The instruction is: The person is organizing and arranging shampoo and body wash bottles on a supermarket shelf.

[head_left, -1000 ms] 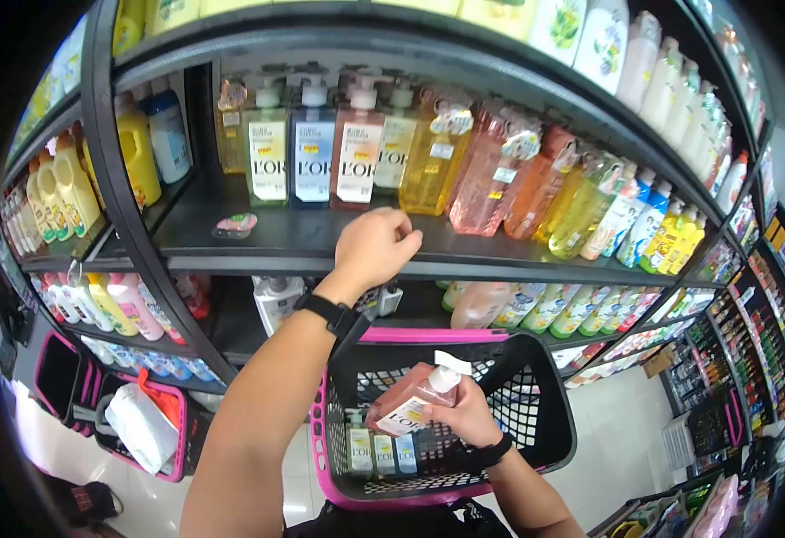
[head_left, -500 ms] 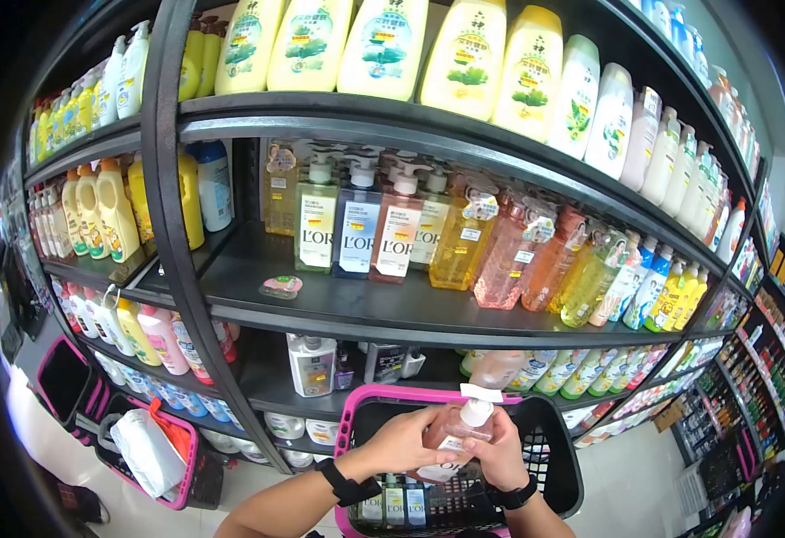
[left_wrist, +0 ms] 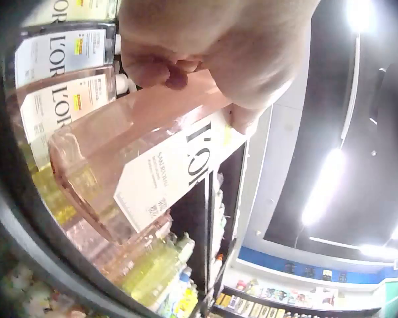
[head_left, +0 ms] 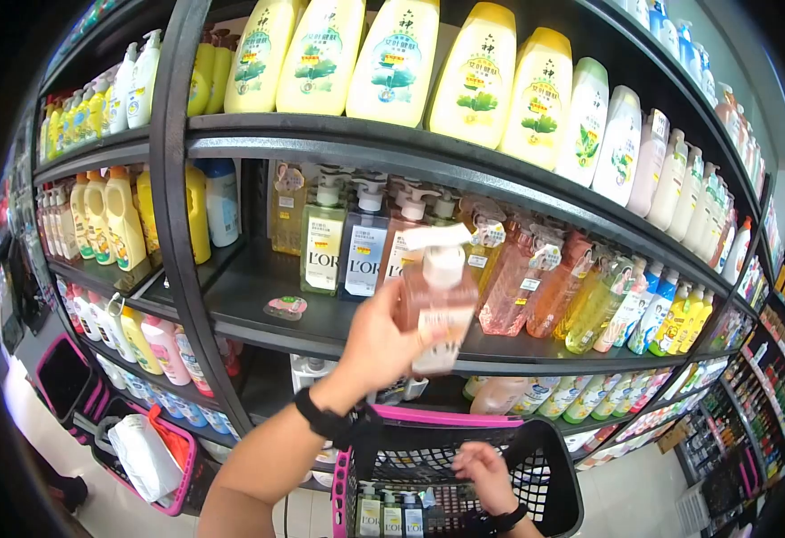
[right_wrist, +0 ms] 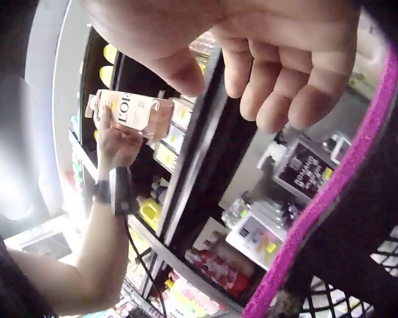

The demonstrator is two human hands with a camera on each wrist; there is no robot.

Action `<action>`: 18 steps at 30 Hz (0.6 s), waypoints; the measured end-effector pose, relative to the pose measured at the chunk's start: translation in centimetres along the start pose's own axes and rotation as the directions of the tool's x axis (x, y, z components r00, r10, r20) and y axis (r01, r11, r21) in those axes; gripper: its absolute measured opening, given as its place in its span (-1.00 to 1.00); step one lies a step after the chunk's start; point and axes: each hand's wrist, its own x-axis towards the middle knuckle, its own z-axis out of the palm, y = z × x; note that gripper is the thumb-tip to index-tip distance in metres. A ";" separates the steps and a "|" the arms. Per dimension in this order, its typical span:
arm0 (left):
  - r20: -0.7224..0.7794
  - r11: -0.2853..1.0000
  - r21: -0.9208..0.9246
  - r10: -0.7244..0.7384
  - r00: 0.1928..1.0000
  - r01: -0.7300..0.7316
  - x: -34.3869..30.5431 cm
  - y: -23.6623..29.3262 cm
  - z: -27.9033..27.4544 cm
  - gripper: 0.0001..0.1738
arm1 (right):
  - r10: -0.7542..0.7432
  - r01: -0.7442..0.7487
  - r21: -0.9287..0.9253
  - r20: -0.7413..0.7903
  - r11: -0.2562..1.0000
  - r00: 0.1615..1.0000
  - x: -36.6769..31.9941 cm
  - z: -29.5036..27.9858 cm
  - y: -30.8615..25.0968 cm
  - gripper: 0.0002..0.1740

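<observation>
A pink pump bottle (head_left: pixel 442 300) with a white pump top and a pale label is raised in front of the middle shelf. My left hand (head_left: pixel 379 345) grips its side; the left wrist view shows the fingers and thumb wrapped round the bottle (left_wrist: pixel 96 156). Behind it on the shelf stand matching pump bottles, one green (head_left: pixel 323 238) and one blue (head_left: pixel 364 251), with a pink one (head_left: pixel 401 235) partly hidden. My right hand (head_left: pixel 486 475) is over the shopping basket (head_left: pixel 451 420), holding nothing, its fingers loosely bent in the right wrist view.
Small L'OR bottles (head_left: pixel 390 518) lie in the basket's left part. A flat pink tag (head_left: pixel 285 308) is on the middle shelf. Yellow bottles (head_left: pixel 392 63) line the shelf above. A black shelf post (head_left: pixel 173 224) stands at left, near another basket (head_left: pixel 177 484) holding a white bag.
Both hands held the pink bottle over the basket; now my left hand alone has lifted it up to the middle shelf. My right hand has let go and stays low. The view has shifted slightly.
</observation>
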 end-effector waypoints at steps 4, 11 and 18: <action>-0.076 0.902 0.431 0.061 0.995 -0.023 4.2 -1.0 -1.2 -0.29 | 0.141 -0.142 -0.038 -0.028 0.989 0.990 -1.9 -0.5 4.4 -0.85; -0.050 0.863 0.503 -0.032 0.998 0.053 6.5 -4.5 -2.4 -0.36 | -0.040 0.041 -0.057 0.007 0.998 0.999 -4.2 -1.0 6.5 -0.82; -0.074 0.688 0.726 0.089 0.993 -0.008 5.1 -5.5 -2.1 -0.19 | 0.169 -0.172 -0.021 -0.109 0.985 0.980 -3.7 -1.8 7.5 -0.80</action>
